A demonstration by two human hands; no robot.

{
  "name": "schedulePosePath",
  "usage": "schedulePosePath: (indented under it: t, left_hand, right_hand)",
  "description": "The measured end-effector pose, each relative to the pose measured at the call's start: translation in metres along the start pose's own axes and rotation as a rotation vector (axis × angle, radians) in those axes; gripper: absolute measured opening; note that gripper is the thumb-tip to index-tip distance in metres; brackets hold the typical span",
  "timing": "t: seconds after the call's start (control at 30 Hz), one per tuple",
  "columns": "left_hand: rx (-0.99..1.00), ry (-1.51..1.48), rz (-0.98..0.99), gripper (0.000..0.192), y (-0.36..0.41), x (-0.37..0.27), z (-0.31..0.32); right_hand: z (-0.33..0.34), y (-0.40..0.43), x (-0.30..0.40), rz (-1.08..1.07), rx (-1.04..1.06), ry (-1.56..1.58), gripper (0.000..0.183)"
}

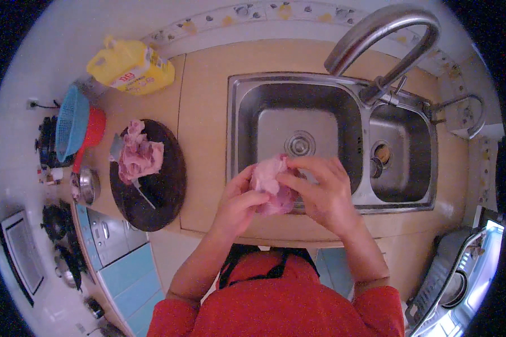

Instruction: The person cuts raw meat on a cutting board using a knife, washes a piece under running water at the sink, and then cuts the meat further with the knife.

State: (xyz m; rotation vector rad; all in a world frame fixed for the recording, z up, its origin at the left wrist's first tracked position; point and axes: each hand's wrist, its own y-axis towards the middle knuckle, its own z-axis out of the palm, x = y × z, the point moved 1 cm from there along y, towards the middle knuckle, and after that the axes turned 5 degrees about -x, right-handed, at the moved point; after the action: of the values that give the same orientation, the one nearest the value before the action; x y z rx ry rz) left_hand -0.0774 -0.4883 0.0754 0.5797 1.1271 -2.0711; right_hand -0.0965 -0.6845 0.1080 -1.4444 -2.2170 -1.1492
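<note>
A piece of raw pink meat [270, 181] with pale fat is held over the front edge of the sink's large basin [274, 122]. My left hand [238, 206] grips it from the left, thumb across its front. At its upper right, the fingers of my right hand [324, 189] hold the meat's edge, partly hiding it. To the left, more raw meat [139, 158] lies on a round dark cutting board [168, 202]. A flat grey piece [116, 147] sticks out from under that meat, and a thin pale strip [145, 194] extends below; neither is clear enough to name.
A curved steel faucet [388, 25] arches over the double sink, whose small basin [398, 168] is at right. A yellow jug [135, 69], blue basket [72, 122], red container [95, 126] and steel bowl [89, 185] stand left. A dish rack [440, 269] is at lower right.
</note>
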Motion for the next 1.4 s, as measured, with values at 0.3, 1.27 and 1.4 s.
schedulePosePath:
  t: [0.3, 1.27, 1.4]
  left_hand:
    - [0.010, 0.086, -0.020, 0.057, 0.004, -0.005, -0.006]
    - [-0.085, -0.043, 0.060, 0.059, -0.001, -0.005, -0.025]
    - [-0.064, -0.030, 0.068, 0.058, -0.001, -0.007, -0.023]
  right_hand:
    - [0.004, 0.013, -0.002, -0.151, 0.081, -0.092, 0.033]
    - [0.118, -0.058, -0.154, 0.471, 0.550, -0.130, 0.013]
    - [0.052, -0.008, -0.059, 0.510, 0.084, 0.440, 0.017]
